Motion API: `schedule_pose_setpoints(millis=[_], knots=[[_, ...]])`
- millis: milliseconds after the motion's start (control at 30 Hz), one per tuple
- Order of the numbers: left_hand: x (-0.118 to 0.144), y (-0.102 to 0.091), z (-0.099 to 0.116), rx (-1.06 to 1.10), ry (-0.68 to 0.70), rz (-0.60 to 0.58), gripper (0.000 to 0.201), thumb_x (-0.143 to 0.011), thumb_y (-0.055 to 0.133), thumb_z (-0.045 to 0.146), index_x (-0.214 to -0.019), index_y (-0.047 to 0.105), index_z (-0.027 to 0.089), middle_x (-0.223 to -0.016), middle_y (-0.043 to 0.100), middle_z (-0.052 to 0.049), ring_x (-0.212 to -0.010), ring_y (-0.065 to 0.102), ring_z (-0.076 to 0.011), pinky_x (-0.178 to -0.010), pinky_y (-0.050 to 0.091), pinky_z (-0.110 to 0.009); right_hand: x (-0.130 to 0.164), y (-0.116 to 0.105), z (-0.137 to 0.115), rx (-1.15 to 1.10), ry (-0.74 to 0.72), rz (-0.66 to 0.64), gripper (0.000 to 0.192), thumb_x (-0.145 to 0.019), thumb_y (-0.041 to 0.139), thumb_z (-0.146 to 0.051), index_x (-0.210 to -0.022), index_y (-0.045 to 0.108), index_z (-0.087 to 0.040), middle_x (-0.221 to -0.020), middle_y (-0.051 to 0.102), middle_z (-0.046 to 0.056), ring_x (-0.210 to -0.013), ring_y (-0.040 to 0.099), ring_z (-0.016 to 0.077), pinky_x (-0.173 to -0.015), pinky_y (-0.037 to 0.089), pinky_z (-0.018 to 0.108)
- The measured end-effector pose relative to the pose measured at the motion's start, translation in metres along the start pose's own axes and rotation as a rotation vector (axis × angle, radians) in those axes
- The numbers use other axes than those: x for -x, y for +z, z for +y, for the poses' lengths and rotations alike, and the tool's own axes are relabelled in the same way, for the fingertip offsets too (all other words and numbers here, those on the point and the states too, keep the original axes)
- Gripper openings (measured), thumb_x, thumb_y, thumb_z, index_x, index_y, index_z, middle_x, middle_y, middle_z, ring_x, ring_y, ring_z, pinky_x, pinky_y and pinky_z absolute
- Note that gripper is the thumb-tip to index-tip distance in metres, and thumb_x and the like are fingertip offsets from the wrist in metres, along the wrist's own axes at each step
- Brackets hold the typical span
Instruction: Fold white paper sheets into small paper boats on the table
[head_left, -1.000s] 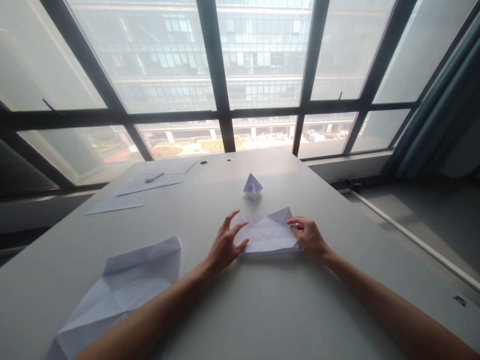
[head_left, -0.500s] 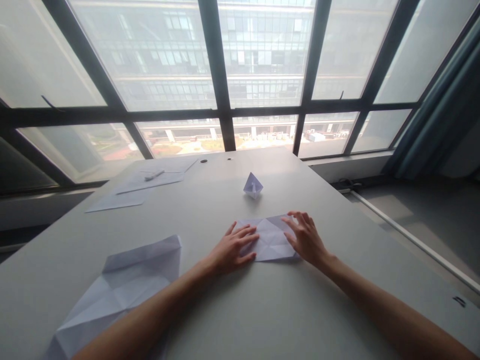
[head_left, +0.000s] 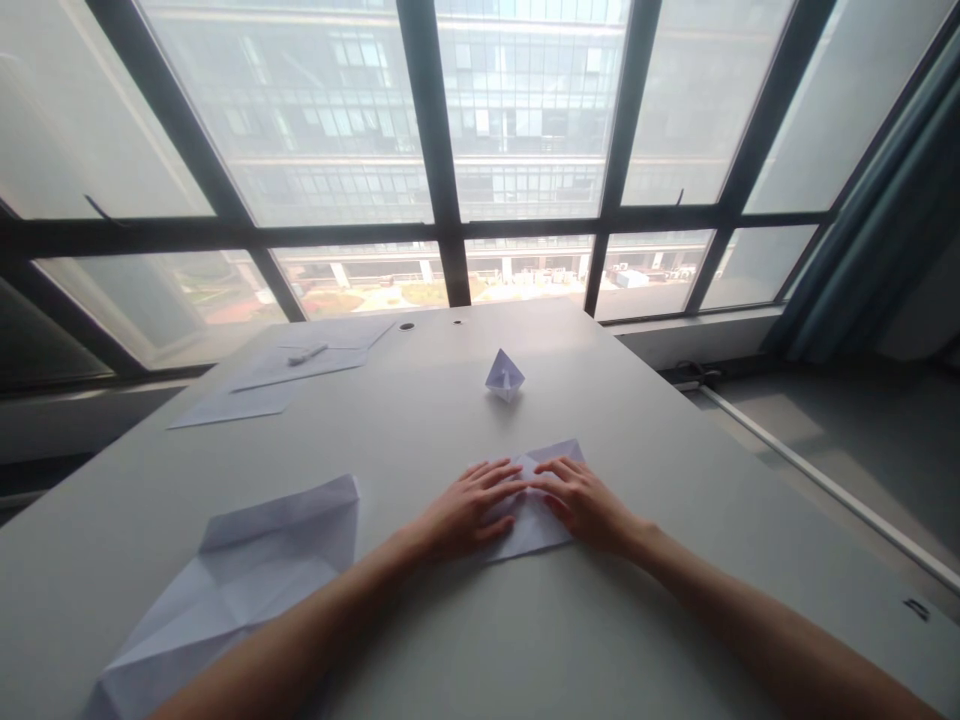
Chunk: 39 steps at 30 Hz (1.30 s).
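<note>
Both palms flat: left hand [head_left: 466,507] and right hand [head_left: 585,503] press the folded paper [head_left: 534,520] mid-table, fingers spread, gripping nothing. Crease line's hidden, probably; uneven pressure could skew the fold.

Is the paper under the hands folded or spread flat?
Folded. The paper shows crease lines and a pointed corner, with the left hand and right hand pressing flat on it.

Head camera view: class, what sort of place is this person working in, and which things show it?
Probably an office or study room, several floors up. A plain grey table stands against tall dark-framed windows facing another glass-fronted building, with loose paper sheets and a pen lying on it.
</note>
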<state>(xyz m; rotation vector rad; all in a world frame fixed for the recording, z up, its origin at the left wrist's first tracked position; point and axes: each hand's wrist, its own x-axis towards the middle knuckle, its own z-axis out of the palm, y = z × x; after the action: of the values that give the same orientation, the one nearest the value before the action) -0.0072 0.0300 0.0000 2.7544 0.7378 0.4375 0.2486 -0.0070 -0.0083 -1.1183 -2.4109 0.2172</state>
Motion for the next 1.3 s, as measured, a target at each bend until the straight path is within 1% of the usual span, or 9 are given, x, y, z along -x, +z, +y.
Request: schedule_pose_setpoints(millis=[67,133,233,433,700,933,1067,1133,1300], knots=[[0.001,0.0,-0.002,-0.006,0.016,-0.047,0.064,-0.091,0.06,0.034,-0.151,0.038,0.034,-0.155,0.039,-0.003,-0.144,0.033,-0.0284,-0.119,0.025,-0.047,0.0,0.003,0.0,-0.01,-0.019,-0.053,0.051,-0.096,0.053,-0.027,-0.146,0.045,-0.025,-0.146,0.05,0.011,-0.135,0.044,0.0263,-0.113,0.036,0.044],[0.001,-0.001,-0.003,-0.011,0.02,-0.074,0.066,-0.092,0.06,0.036,-0.153,0.033,0.034,-0.157,0.036,-0.002,-0.146,0.031,-0.0285,-0.12,0.023,-0.048,0.0,0.006,0.001,-0.015,-0.014,-0.123,0.064,-0.096,0.053,-0.038,-0.154,0.03,-0.02,-0.157,0.036,0.012,-0.145,0.031,0.0271,-0.118,0.027,0.045],[0.001,-0.001,-0.005,-0.013,0.025,-0.07,0.064,-0.093,0.059,0.038,-0.152,0.034,0.035,-0.157,0.034,-0.002,-0.146,0.03,-0.0282,-0.12,0.023,-0.047,0.002,0.008,0.005,-0.004,0.032,-0.191,0.07,-0.098,0.046,-0.049,-0.157,0.023,-0.02,-0.161,0.025,0.011,-0.148,0.022,0.0264,-0.121,0.02,0.046],[0.001,-0.001,-0.003,-0.022,0.003,-0.083,0.058,-0.095,0.056,0.043,-0.15,0.039,0.035,-0.158,0.033,-0.001,-0.146,0.03,-0.0274,-0.12,0.023,-0.047,0.004,0.006,0.014,0.071,0.146,-0.179,0.073,-0.097,0.04,-0.059,-0.156,0.027,-0.017,-0.16,0.023,0.013,-0.149,0.019,0.0268,-0.121,0.012,0.049],[0.001,0.0,-0.004,-0.043,-0.025,-0.12,0.059,-0.096,0.053,0.046,-0.152,0.036,0.034,-0.16,0.028,-0.001,-0.148,0.026,-0.0264,-0.121,0.019,-0.046,0.005,0.009,0.023,0.108,0.228,-0.151,0.077,-0.095,0.04,-0.063,-0.155,0.027,-0.015,-0.16,0.024,0.015,-0.149,0.02,0.0268,-0.121,0.013,0.048],[0.001,0.003,-0.007,-0.051,-0.024,-0.154,0.062,-0.099,0.047,0.05,-0.155,0.029,0.032,-0.162,0.022,-0.001,-0.149,0.022,-0.0256,-0.122,0.016,-0.046,0.006,0.008,0.03,0.189,0.315,-0.17,0.068,-0.098,0.036,-0.057,-0.155,0.028,-0.02,-0.161,0.022,0.014,-0.15,0.016,0.0272,-0.119,-0.001,0.056],[0.0,0.004,-0.008,-0.049,-0.055,-0.127,0.057,-0.101,0.043,0.047,-0.154,0.032,0.029,-0.161,0.025,-0.001,-0.149,0.023,-0.0228,-0.123,0.018,-0.043,0.007,0.009,0.033,0.263,0.44,-0.094,0.06,-0.1,0.037,-0.046,-0.152,0.034,-0.017,-0.16,0.026,0.016,-0.149,0.017,0.0288,-0.118,0.001,0.059],[0.0,0.004,-0.009,-0.045,-0.061,-0.106,0.055,-0.101,0.043,0.045,-0.152,0.035,0.029,-0.16,0.027,-0.001,-0.148,0.025,-0.0227,-0.122,0.02,-0.042,0.007,0.009,0.034,0.3,0.463,-0.029,0.055,-0.099,0.04,-0.04,-0.149,0.04,-0.016,-0.158,0.03,0.017,-0.149,0.019,0.0301,-0.118,0.004,0.06],[0.001,0.001,-0.007,-0.063,-0.048,-0.109,0.061,-0.094,0.054,0.049,-0.15,0.039,0.031,-0.16,0.029,-0.002,-0.147,0.027,-0.0271,-0.121,0.023,-0.045,0.007,0.0,0.032,0.302,0.359,0.111,0.043,-0.096,0.046,-0.026,-0.135,0.055,-0.014,-0.15,0.044,0.017,-0.144,0.03,0.0307,-0.118,0.019,0.055]])
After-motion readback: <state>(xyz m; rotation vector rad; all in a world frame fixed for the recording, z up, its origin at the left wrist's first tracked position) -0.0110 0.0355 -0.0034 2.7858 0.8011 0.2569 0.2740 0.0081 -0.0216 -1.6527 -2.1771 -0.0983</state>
